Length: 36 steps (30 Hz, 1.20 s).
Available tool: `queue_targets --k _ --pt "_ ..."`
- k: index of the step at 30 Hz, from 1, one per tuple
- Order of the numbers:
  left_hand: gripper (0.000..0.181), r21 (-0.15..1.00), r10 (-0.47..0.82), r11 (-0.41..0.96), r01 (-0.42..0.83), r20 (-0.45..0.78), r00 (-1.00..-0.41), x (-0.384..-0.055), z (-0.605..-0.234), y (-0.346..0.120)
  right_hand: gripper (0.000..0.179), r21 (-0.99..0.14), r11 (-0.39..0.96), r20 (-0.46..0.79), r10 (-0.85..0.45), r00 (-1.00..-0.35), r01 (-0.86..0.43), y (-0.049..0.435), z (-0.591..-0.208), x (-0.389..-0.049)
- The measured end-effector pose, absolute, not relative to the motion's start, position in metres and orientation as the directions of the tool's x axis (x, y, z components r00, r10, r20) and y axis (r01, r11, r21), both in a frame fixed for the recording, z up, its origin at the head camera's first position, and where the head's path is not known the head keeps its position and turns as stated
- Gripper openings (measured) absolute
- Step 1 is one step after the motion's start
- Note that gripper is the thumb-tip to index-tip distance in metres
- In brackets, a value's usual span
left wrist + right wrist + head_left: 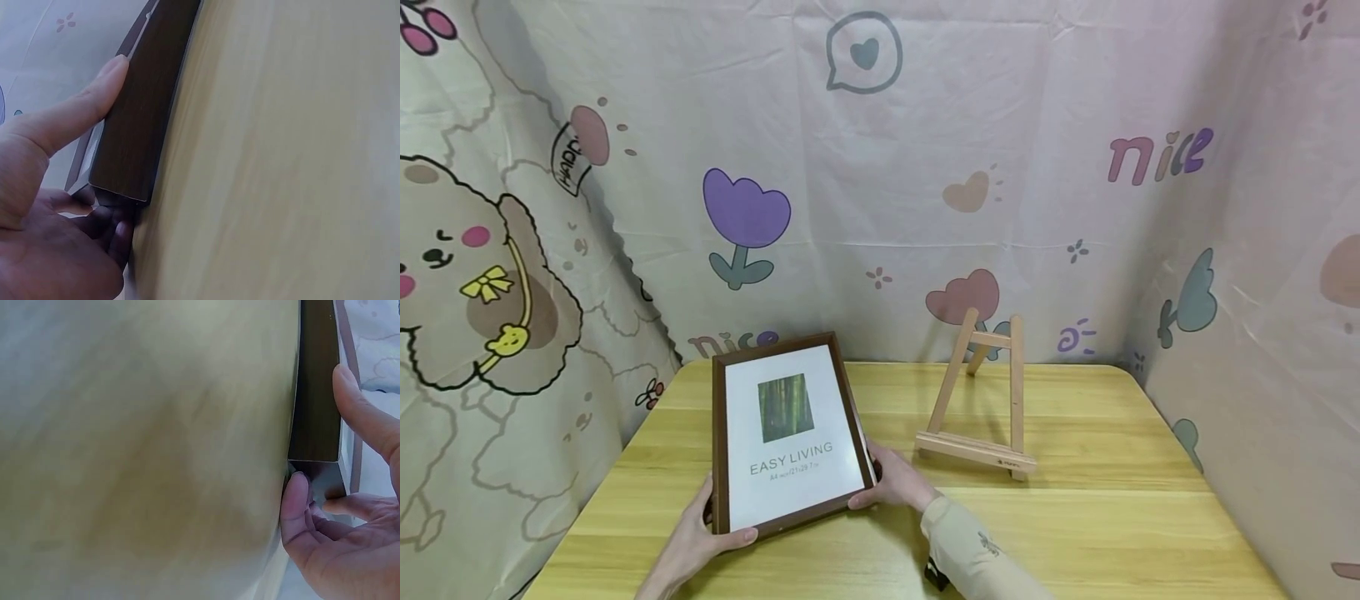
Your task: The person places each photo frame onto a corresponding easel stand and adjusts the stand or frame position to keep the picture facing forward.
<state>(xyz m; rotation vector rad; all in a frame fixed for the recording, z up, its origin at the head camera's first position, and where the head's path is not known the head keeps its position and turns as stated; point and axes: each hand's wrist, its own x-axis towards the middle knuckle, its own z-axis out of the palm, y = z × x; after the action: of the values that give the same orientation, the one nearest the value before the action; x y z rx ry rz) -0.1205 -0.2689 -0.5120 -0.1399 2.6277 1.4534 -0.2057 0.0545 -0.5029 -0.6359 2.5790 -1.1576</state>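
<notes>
Fingers [119, 234] of the left hand [688, 542] are curled under the near left corner of the frame [790, 429], with the thumb laid along its dark side rail; those of the right hand [898, 483] are hooked beneath the near right corner in the same way, thumb on the rail, so both hands are grasping the frame. The frame is held with its far edge raised and its near edge low over the tabletop [1075, 517], though whether that edge touches the wood cannot be told. A white mat, a small green print and the words EASY LIVING are shown on its face. The frame is judged stiff and fairly light, but fragile if its front is glazed, and the smooth rails may be slippery; the two lower corners or the side rails are judged the safest places to be gripped, and the glazing is best left untouched. Both forearms are stretched forward from the near edge of the tabletop, palms turned inward toward the frame. An easel [981, 400] is stood to the right of the frame, apart from it. Behind the frame a patterned cloth [880, 167] is hung.
</notes>
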Motion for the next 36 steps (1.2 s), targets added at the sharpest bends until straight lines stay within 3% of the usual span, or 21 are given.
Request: queue_targets --k 13,36 --pt "0.133 0.856 -0.011 0.492 -0.162 -0.180 -0.984 -0.120 -0.510 -0.266 0.108 -0.747 0.551 0.055 -0.507 -0.860 -0.372 0.061 -0.502 -0.203" --pt "0.138 0.845 -0.045 0.521 -0.120 -0.113 -0.993 -0.123 -0.496 -0.253 0.101 -0.814 0.437 0.165 -0.458 -0.874 -0.382 0.073 -0.494 -0.199"
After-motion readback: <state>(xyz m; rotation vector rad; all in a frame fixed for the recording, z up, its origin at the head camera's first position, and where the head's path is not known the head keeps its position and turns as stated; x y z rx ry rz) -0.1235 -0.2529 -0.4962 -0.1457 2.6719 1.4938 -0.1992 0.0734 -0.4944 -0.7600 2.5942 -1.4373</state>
